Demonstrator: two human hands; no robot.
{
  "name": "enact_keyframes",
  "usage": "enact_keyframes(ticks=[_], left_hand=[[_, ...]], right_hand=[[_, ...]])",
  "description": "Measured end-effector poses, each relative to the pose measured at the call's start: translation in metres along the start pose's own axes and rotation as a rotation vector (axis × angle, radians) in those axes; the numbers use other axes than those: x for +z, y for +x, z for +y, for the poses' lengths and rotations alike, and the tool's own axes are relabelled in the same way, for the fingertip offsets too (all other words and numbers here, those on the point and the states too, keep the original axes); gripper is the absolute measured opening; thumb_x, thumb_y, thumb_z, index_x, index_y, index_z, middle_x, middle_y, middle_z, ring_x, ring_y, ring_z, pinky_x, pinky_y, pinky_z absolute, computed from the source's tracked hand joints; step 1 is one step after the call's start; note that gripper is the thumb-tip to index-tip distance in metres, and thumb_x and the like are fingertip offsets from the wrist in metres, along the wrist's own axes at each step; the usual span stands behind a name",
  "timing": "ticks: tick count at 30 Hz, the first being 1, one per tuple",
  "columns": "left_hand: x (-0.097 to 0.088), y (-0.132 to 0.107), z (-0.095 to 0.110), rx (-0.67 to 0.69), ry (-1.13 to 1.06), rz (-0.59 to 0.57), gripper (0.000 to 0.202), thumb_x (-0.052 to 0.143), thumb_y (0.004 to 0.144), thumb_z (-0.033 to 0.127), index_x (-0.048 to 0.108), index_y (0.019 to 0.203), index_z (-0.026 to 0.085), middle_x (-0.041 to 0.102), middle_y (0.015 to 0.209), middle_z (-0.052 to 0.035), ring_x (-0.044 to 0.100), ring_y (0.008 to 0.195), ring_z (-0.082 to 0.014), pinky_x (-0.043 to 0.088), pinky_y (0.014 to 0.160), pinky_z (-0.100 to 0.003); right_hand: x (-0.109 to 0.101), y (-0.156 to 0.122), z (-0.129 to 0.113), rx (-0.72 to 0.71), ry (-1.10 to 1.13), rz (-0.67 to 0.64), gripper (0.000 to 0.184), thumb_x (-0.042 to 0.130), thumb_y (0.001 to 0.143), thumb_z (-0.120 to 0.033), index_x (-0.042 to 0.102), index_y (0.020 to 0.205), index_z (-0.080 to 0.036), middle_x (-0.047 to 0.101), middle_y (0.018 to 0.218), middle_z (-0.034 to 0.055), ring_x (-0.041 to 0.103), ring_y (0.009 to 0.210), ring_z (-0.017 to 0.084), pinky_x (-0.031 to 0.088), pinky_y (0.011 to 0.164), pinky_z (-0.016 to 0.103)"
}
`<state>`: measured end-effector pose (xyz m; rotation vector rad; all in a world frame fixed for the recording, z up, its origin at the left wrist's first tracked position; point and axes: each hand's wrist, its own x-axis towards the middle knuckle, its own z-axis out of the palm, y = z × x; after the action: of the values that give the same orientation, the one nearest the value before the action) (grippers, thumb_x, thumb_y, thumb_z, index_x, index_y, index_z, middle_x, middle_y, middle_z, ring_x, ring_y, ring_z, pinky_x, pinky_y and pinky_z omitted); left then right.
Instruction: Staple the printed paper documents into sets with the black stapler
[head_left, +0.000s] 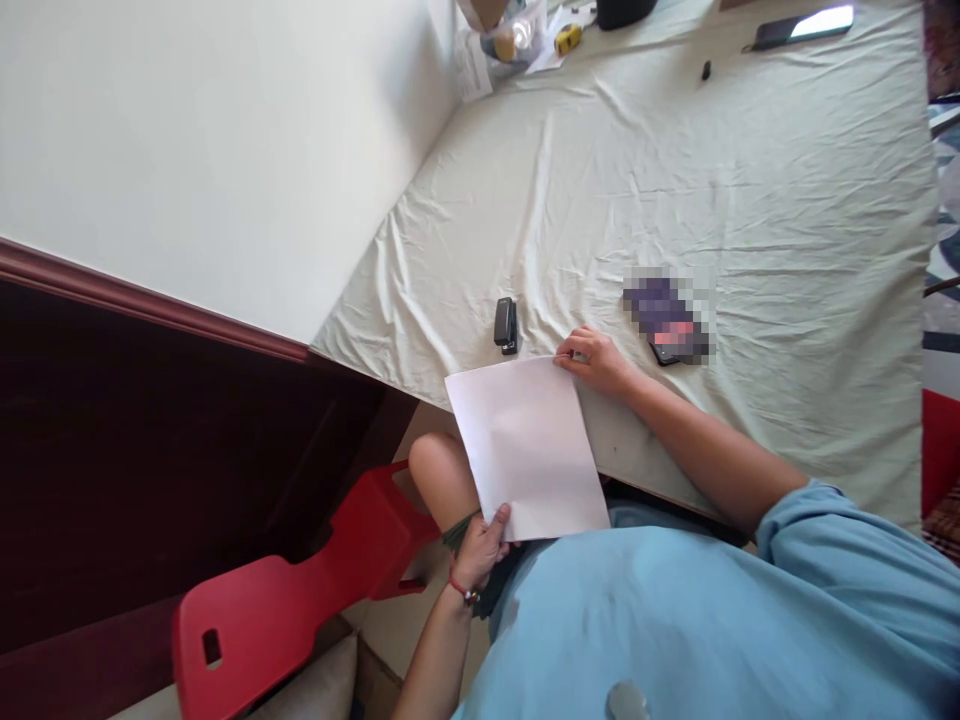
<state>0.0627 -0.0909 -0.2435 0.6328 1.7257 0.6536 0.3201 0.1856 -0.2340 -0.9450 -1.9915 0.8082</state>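
White paper (529, 450), one sheet or a thin stack, lies tilted across the table's near edge and my lap. My left hand (484, 548), with a red bracelet at the wrist, grips its lower left corner, thumb on top and fingers underneath. At the upper right corner, my right hand (596, 358) pinches the paper between closed fingers while resting on the table. Just beyond the paper's top edge stands a small black stapler (506, 325). To the right of my right hand lies a phone (667, 318), its screen blurred out.
A pale green cloth (787, 230) covers the table, wrinkled in places. At the back are a plastic bag (517, 40), a yellow tape measure (568, 39), a second phone (802, 27) and a small black item (706, 70). A red chair (255, 625) stands at left, by the wall.
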Motion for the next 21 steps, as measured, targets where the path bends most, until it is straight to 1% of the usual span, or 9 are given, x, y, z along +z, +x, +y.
enact_keyframes(ticks=[4,6,9,11,13,15,16,19,21], left_hand=[[-0.012,0.006,0.002,0.044,0.027,0.084,0.075,0.071,0.058,0.089,0.060,0.066,0.015,0.054,0.045,-0.0010,0.038,0.036,-0.0076,0.021,0.036,-0.022],[-0.011,0.011,0.004,0.055,0.011,0.102,0.074,0.072,0.057,0.088,0.059,0.068,0.015,0.053,0.044,0.0001,0.039,0.037,-0.0081,0.022,0.036,-0.022],[-0.003,0.020,0.008,0.056,-0.003,0.075,0.073,0.073,0.059,0.086,0.059,0.068,0.015,0.054,0.045,-0.0004,0.040,0.036,-0.0078,0.022,0.036,-0.021],[0.004,0.025,0.011,0.063,-0.001,0.035,0.073,0.071,0.061,0.087,0.058,0.067,0.015,0.055,0.045,-0.0011,0.039,0.035,-0.0071,0.021,0.036,-0.021],[0.009,0.029,0.013,0.076,-0.002,-0.004,0.074,0.069,0.062,0.088,0.057,0.067,0.015,0.054,0.045,-0.0009,0.038,0.034,-0.0063,0.020,0.035,-0.021],[0.011,0.031,0.016,0.093,-0.008,-0.023,0.074,0.069,0.063,0.088,0.057,0.069,0.016,0.055,0.046,-0.0001,0.036,0.034,-0.0057,0.019,0.035,-0.021],[0.012,0.033,0.017,0.099,-0.011,-0.024,0.074,0.069,0.063,0.088,0.056,0.071,0.016,0.055,0.046,0.0002,0.036,0.034,-0.0056,0.019,0.035,-0.021],[0.013,0.037,0.019,0.111,-0.021,-0.019,0.074,0.069,0.064,0.088,0.055,0.076,0.016,0.056,0.047,0.0006,0.037,0.034,-0.0054,0.020,0.035,-0.020],[0.014,0.040,0.018,0.115,-0.039,-0.027,0.074,0.070,0.064,0.086,0.056,0.080,0.016,0.057,0.048,0.0009,0.037,0.034,-0.0050,0.021,0.035,-0.020]], right_hand=[[0.004,-0.003,-0.003,-0.001,0.040,0.007,0.028,0.058,0.096,-0.039,0.075,0.087,-0.019,0.068,0.081,0.0064,0.061,0.087,0.020,0.048,0.083,0.033],[0.004,-0.004,-0.005,0.023,0.028,0.048,0.028,0.056,0.097,-0.038,0.077,0.094,-0.019,0.069,0.083,0.0064,0.063,0.085,0.019,0.049,0.082,0.032],[-0.001,-0.003,-0.010,0.046,-0.004,0.129,0.027,0.056,0.098,-0.034,0.077,0.101,-0.019,0.071,0.087,0.0062,0.064,0.086,0.019,0.050,0.085,0.032],[-0.008,0.000,-0.014,0.028,-0.068,0.186,0.024,0.056,0.099,-0.033,0.077,0.097,-0.021,0.073,0.092,0.0065,0.063,0.096,0.021,0.049,0.093,0.035],[-0.016,0.003,-0.020,-0.003,-0.156,0.244,0.023,0.057,0.098,-0.033,0.076,0.091,-0.023,0.074,0.103,0.0069,0.058,0.111,0.024,0.046,0.103,0.040],[-0.023,0.005,-0.031,-0.031,-0.216,0.270,0.023,0.058,0.098,-0.033,0.076,0.086,-0.025,0.072,0.113,0.0067,0.053,0.119,0.027,0.043,0.107,0.045],[-0.026,0.006,-0.037,-0.042,-0.224,0.260,0.023,0.058,0.098,-0.033,0.076,0.085,-0.026,0.072,0.114,0.0065,0.052,0.120,0.028,0.043,0.106,0.047],[-0.036,0.007,-0.065,-0.109,-0.197,0.165,0.025,0.054,0.100,-0.030,0.074,0.087,-0.025,0.072,0.110,0.0074,0.053,0.116,0.028,0.044,0.103,0.047],[-0.043,0.004,-0.086,-0.180,-0.179,0.042,0.027,0.048,0.102,-0.027,0.072,0.091,-0.023,0.072,0.104,0.0085,0.056,0.113,0.026,0.044,0.101,0.043]])
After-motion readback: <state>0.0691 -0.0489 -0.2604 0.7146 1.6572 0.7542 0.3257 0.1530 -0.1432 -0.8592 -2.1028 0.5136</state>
